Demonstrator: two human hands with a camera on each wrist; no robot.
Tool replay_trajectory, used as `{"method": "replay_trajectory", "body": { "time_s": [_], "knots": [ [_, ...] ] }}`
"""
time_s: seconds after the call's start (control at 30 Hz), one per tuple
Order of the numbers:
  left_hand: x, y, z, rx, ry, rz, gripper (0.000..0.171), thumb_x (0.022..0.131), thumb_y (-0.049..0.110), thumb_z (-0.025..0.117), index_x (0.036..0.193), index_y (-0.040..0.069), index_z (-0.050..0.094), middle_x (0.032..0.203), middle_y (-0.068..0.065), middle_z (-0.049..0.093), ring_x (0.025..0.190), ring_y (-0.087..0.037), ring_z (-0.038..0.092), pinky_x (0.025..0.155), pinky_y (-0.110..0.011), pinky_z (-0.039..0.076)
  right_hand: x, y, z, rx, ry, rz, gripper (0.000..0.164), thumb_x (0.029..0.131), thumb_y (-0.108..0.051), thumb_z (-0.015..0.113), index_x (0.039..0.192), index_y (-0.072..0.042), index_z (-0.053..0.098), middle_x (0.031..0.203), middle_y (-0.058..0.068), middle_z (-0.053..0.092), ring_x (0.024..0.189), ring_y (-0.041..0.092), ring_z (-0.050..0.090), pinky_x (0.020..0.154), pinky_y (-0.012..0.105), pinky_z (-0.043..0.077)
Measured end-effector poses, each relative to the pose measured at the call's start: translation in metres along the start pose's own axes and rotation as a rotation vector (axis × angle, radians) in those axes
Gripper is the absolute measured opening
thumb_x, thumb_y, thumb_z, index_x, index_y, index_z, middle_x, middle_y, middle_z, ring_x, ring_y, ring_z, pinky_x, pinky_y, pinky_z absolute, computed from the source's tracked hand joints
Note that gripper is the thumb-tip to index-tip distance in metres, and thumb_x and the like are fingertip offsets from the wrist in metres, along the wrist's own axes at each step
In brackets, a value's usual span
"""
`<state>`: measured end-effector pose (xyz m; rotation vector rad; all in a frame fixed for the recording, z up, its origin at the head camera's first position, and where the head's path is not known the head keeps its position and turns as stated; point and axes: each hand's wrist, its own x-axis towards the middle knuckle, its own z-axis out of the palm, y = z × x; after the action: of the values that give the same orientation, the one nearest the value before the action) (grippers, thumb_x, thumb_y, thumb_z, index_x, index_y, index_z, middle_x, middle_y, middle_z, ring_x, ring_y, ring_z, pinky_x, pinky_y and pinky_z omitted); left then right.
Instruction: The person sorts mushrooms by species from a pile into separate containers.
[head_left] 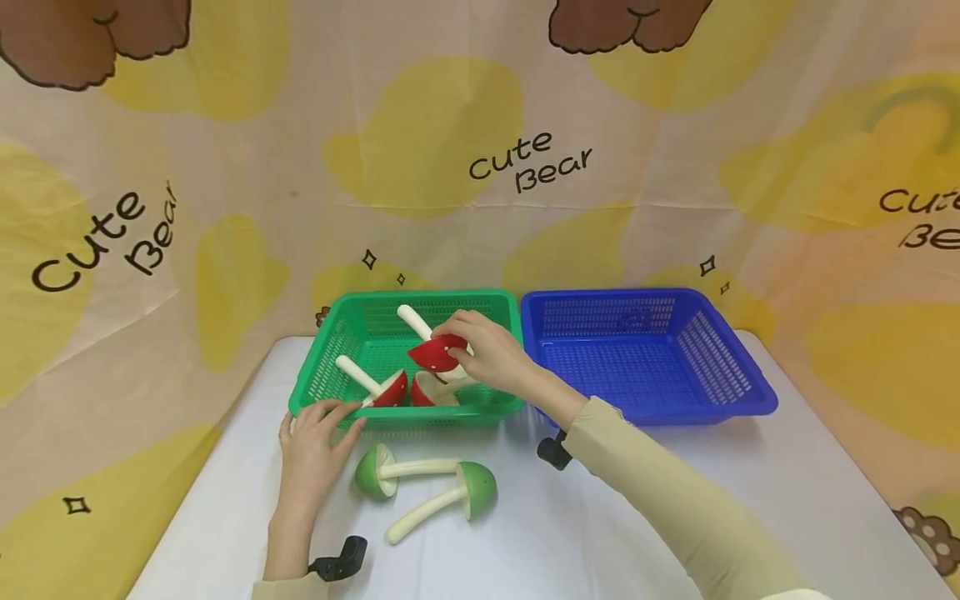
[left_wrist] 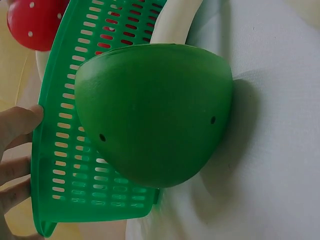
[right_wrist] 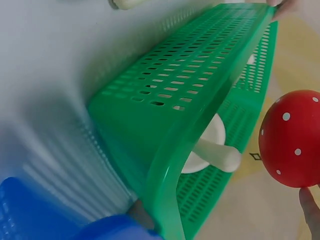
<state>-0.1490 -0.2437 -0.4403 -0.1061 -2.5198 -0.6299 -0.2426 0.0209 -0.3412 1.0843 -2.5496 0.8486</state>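
Observation:
My right hand (head_left: 491, 350) pinches a red toy mushroom (head_left: 435, 354) by its white-dotted cap, over the green basket (head_left: 307, 379). Its pale stem points up and left; in the right wrist view the red cap (right_wrist: 292, 140) is beside a fingertip. My left hand (head_left: 315, 446) rests its fingers on the basket's front left rim, and the left wrist view shows fingertips (left_wrist: 32, 114) touching that rim. Inside the basket lie another red mushroom (head_left: 390, 390) and a third one (head_left: 427, 390), partly hidden behind the front wall and right hand.
A blue basket (head_left: 720, 410) stands right beside the green one. On the white table in front lie two green-capped toy mushrooms, one with its cap left (head_left: 371, 473) and one with its cap right (head_left: 478, 492). A printed cloth (head_left: 420, 150) hangs behind.

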Motion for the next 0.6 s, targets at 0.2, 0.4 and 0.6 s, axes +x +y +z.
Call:
{"method": "replay_trajectory", "body": {
  "time_s": [0.2,0.4,0.6],
  "knots": [
    [0.0,0.0,0.001,-0.001,0.004,0.005,0.026,0.082,0.019,0.076,0.107,0.014,0.072,0.108,-0.014,0.066,0.11,-0.034,0.052,0.106,-0.073,0.018,0.024,0.006,0.02,-0.032,-0.065,0.029,0.027,0.089,-0.001,0.061,0.111,-0.016,0.068,0.11,0.0,0.065,0.104,0.016,0.059,0.083,0.03,0.055],
    [-0.001,0.0,0.001,0.008,0.004,0.001,0.027,0.081,0.019,0.076,0.107,0.014,0.072,0.108,-0.013,0.066,0.11,-0.034,0.052,0.106,-0.073,0.018,0.042,0.01,0.041,-0.058,-0.102,0.04,0.028,0.091,-0.001,0.057,0.112,-0.016,0.067,0.112,-0.002,0.064,0.104,0.014,0.06,0.083,0.028,0.054],
    [-0.001,0.0,0.0,0.004,0.012,0.0,0.027,0.082,0.019,0.076,0.107,0.014,0.072,0.107,-0.013,0.066,0.11,-0.033,0.052,0.106,-0.072,0.019,0.059,0.011,0.058,-0.123,-0.179,0.057,0.031,0.091,0.0,0.052,0.114,-0.017,0.065,0.112,-0.003,0.063,0.102,0.013,0.06,0.083,0.026,0.054]
  ]
}}
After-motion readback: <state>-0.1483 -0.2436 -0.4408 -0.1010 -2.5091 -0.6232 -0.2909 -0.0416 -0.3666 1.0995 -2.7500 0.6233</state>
